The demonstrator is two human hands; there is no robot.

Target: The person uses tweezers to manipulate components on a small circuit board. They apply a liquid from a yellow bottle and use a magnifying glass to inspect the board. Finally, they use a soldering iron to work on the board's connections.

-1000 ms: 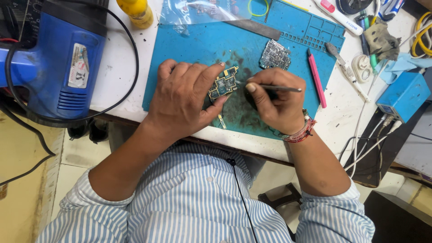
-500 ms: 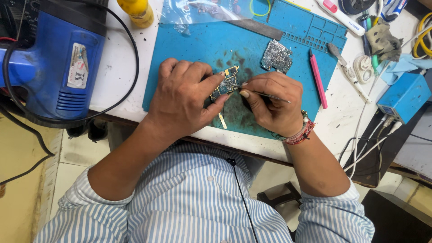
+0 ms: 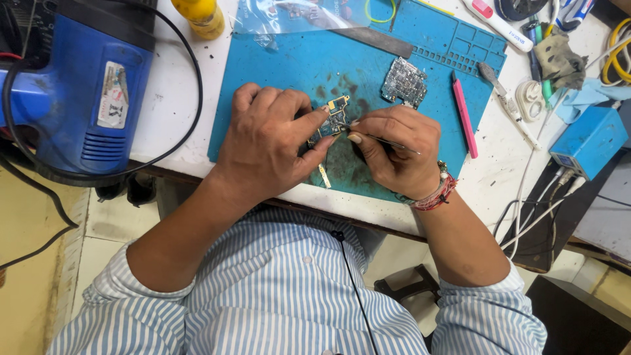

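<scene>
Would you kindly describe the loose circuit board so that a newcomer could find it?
Start at the teal work mat on the white bench. Right of the two hands lies a silvery, square circuit board, just left of the flat pink pry stick. Unlike the small board being held, nothing touches it.

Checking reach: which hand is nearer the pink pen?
Right. The right hand lies just left of the pink pen; the left hand is farther left.

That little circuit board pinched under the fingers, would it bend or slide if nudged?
The small circuit board looks thin and rigid, so probably stiff, not floppy. It seems light: the left hand pins it with fingertips alone. On the blue mat it likely grips rather than slides. Its exposed parts look fragile.
</scene>
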